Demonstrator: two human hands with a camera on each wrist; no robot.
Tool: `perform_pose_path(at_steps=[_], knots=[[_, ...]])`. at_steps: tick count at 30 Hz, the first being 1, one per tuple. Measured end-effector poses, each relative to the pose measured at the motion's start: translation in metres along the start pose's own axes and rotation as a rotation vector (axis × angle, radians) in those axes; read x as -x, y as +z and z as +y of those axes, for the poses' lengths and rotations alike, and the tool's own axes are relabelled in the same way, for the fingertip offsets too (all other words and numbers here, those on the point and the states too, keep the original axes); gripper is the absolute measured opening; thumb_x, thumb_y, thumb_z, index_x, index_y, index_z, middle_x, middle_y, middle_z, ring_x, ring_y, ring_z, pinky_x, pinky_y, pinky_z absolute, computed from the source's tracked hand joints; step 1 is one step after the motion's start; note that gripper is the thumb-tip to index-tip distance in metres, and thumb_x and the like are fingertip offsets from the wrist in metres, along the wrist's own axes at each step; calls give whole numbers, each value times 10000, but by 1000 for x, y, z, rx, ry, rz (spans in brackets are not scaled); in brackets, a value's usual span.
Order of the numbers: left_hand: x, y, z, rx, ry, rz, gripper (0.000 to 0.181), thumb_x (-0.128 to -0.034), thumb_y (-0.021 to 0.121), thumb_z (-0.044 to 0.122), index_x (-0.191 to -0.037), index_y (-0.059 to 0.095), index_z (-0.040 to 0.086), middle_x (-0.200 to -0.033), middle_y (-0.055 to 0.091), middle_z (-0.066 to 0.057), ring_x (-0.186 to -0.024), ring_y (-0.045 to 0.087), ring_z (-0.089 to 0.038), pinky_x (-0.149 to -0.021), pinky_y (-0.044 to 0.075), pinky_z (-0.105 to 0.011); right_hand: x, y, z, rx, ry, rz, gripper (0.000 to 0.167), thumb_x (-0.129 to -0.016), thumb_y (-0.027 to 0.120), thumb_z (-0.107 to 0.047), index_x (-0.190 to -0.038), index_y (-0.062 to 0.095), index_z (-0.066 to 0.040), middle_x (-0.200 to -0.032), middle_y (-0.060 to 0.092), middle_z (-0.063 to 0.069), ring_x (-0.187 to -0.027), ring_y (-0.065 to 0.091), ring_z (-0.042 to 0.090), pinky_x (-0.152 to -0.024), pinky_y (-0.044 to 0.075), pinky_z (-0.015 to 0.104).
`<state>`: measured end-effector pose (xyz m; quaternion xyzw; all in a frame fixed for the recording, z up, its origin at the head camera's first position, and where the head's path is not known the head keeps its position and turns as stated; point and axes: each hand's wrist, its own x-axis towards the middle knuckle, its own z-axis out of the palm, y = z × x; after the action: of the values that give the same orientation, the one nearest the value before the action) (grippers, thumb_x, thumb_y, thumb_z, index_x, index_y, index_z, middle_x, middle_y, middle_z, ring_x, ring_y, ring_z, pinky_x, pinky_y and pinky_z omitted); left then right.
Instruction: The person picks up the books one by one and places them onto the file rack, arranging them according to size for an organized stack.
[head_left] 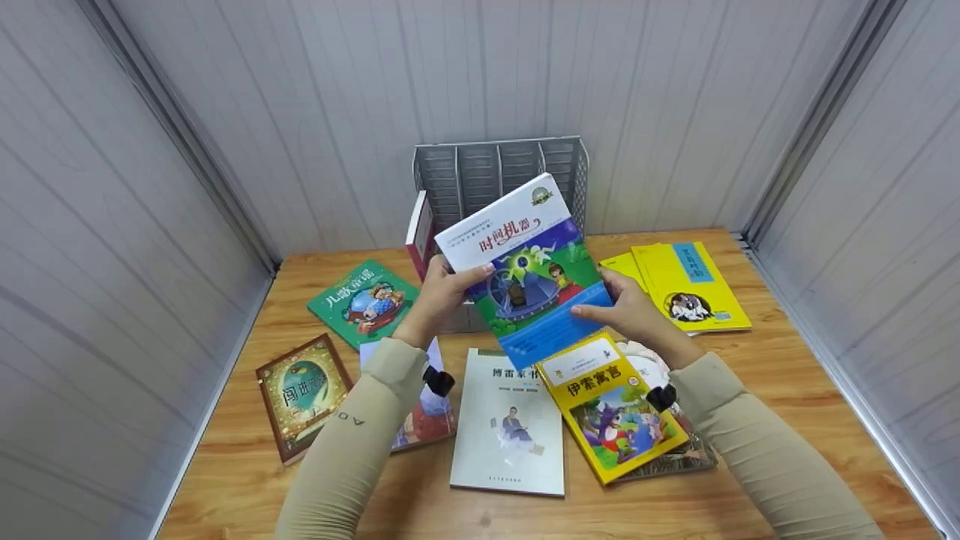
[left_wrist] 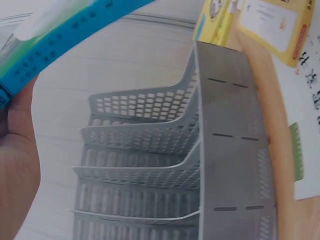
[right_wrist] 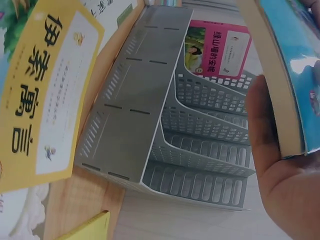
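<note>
Both hands hold one paperback book [head_left: 529, 274] with a white, green and blue illustrated cover, tilted above the table. My left hand [head_left: 442, 296] grips its left edge, thumb on the cover. My right hand [head_left: 637, 311] holds its lower right edge, also thumb on top. Behind the book stands a grey file organizer [head_left: 478, 184] with slatted compartments, its front partly hidden by the book. A pink-covered book [right_wrist: 215, 47] stands upright in the organizer's leftmost compartment. In the right wrist view, the page edges of the held book [right_wrist: 280, 85] rest against the fingers.
Left on the wooden table [head_left: 225, 480] lie a green book [head_left: 367, 304], a brown book [head_left: 304, 394] and a purplish book [head_left: 424, 420]. A pale book [head_left: 506, 427] lies in front, beside a yellow fable book [head_left: 622, 420] overlapping others. Yellow books [head_left: 690, 285] lie at right.
</note>
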<state>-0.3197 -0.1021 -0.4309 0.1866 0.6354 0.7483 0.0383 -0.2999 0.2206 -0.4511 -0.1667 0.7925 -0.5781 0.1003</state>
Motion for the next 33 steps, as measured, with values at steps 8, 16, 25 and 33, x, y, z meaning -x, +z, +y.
perform_pose_path(at_steps=[8, 16, 25, 33], knots=[[3, -8, 18, -99, 84, 119, 422, -1019, 727, 133, -1422, 674, 17, -1326, 769, -185, -1069, 792, -273, -939, 660, -470, -14, -9, 2, 70, -46, 71, 693, -1025, 771, -178, -1598, 427, 6, -1526, 571, 240, -1356, 597, 377, -1077, 553, 286], [8, -13, 30, -138, 148, 230, 448, -1028, 714, 122, -1456, 651, 8, -1376, 741, -208, -1105, 786, -317, -935, 659, -505, -27, -13, 16, 121, -49, 100, 665, -1026, 765, -155, -1579, 454, 43, -1535, 561, 280, -1438, 545, 466, -1211, 485, 516], [10, -11, 35, -198, 284, 393, 421, -1019, 710, 112, -1419, 684, -17, -1361, 746, -220, -1129, 780, -326, -913, 664, -409, -38, -2, 29, 342, -3, 86, 664, -1061, 723, -222, -1603, 450, 47, -1627, 512, 271, -1529, 477, 457, -1284, 373, 579], [12, -10, 36, -300, 382, 475, 422, -1030, 700, 79, -1431, 664, -44, -1422, 708, -234, -1285, 720, -394, -1047, 606, -549, -46, 3, 45, 463, 4, 82, 589, -1121, 611, -247, -1595, 453, 67, -1643, 486, 282, -1556, 440, 466, -1281, 365, 603]])
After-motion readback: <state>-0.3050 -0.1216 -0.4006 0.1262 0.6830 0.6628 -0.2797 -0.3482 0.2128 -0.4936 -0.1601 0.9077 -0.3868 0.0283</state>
